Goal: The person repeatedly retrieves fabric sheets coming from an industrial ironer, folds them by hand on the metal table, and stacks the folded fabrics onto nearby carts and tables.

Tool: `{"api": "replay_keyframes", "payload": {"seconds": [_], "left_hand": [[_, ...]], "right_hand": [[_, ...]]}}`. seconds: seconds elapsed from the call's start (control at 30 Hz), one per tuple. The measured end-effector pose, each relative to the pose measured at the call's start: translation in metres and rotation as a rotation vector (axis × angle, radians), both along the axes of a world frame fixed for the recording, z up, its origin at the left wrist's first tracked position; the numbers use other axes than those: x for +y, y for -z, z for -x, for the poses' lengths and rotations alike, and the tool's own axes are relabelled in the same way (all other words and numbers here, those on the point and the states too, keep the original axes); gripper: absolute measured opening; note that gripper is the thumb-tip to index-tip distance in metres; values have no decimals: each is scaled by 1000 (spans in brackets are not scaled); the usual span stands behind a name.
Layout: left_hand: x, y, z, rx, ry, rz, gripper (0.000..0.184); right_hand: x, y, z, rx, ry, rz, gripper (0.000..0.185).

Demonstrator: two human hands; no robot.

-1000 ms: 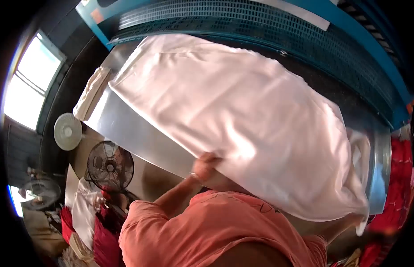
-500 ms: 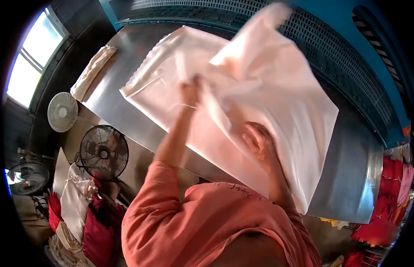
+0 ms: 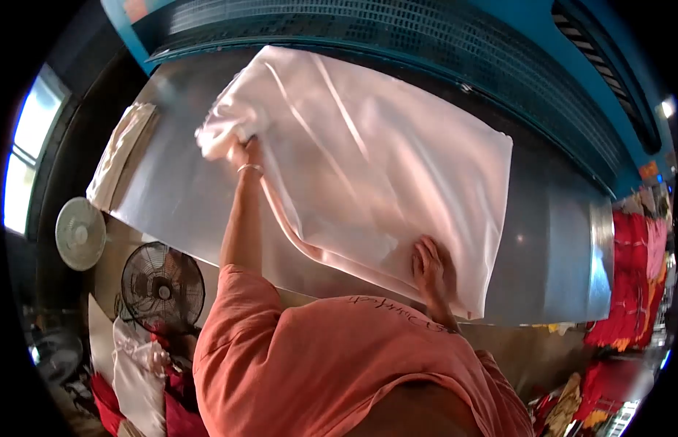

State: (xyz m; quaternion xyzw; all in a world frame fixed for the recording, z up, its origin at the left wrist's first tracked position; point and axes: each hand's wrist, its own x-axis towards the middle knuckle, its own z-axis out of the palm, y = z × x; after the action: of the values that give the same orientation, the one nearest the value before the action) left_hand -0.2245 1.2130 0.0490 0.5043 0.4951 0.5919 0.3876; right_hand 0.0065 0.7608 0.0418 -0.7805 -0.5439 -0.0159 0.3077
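A pale pink, satiny cloth (image 3: pixel 368 167) lies over the metal table (image 3: pixel 550 247), folded in layers, with soft creases running across it. At its left end my left hand (image 3: pixel 246 151) is closed on the bunched edge, with the fingertips partly hidden by the fabric. My right hand (image 3: pixel 428 266) rests with fingers stretched out on the cloth near its lower right corner. The cloth's right side hangs close to the table's front edge.
A folded cream cloth (image 3: pixel 124 153) lies at the table's left end. Behind the table runs a blue machine with a perforated panel (image 3: pixel 353 25). Two fans, one white (image 3: pixel 80 233) and one black (image 3: pixel 163 288), stand at left. Red cloths (image 3: pixel 630 255) hang at right.
The raised part of the cloth has come down flat over the table. My left hand has moved left with the edge bunched in it; my right hand now lies on top.
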Motion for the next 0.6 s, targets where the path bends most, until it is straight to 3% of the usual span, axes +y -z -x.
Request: {"api": "replay_keyframes", "payload": {"seconds": [0.07,0.13,0.17,0.2,0.23,0.33,0.43,0.47,0.5,0.53,0.6], "left_hand": [[-16,-34,-71,-197,454,43,22],[-96,-93,-126,185,718,-92,24],[-133,-98,-150,162,783,-400,28],[-158,-81,-171,282,865,-374,33],[-194,-81,-173,426,931,-467,37],[-273,-77,-155,614,1282,-540,46],[-292,-74,-123,430,1612,44,52],[-285,-45,-108,382,1337,-261,50],[-275,-33,-94,391,1057,-215,50],[-263,-26,-75,597,701,-347,47],[-250,-13,-37,931,290,-408,45]], "right_hand": [[3,-7,3,-17,3,-1,28],[3,-16,1,-19,-10,52,26],[3,-34,1,1,-32,81,26],[2,-44,1,23,-54,108,26],[-14,-7,-20,9,-14,-50,26],[-52,-32,-43,252,288,-213,21],[-131,-24,-88,296,591,-282,20],[-159,-13,-99,267,693,-228,22],[-185,-4,-104,424,709,-161,24],[-209,3,-107,580,716,-94,26],[-228,15,-105,832,691,5,30]]}}
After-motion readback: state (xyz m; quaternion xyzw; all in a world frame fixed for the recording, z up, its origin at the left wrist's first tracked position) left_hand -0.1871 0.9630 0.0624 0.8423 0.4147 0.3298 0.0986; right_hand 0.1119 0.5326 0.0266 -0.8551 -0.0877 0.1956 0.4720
